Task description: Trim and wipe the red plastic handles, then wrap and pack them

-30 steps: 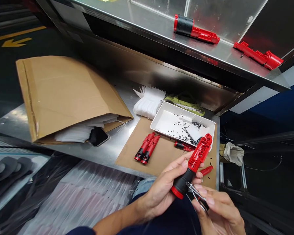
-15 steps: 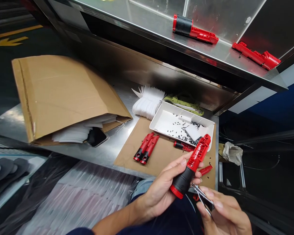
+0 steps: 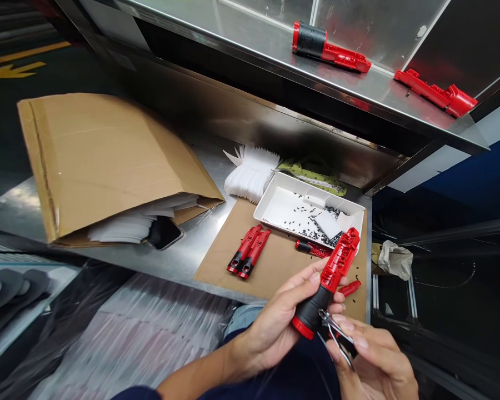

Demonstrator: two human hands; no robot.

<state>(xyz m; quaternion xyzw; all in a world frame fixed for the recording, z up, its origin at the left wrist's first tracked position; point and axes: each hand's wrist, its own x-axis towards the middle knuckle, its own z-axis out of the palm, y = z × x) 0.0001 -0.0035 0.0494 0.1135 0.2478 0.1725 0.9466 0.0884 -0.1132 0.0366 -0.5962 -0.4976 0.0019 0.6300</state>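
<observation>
My left hand grips a red plastic tool body with a black grip, held tilted up to the right over my lap. My right hand pinches small metal cutters whose tips touch the black end of that part. Behind them, on a brown cardboard sheet, lie two red parts side by side, another red and black part and a small red piece.
A white tray with several tiny black screws stands on the cardboard. A stack of white pieces lies behind it. A big cardboard box lies at left on the steel bench. Two red parts rest on the upper shelf.
My right hand with the cutters dropped slightly away from the part's black end, then came back up against it. The left hand has barely moved.
</observation>
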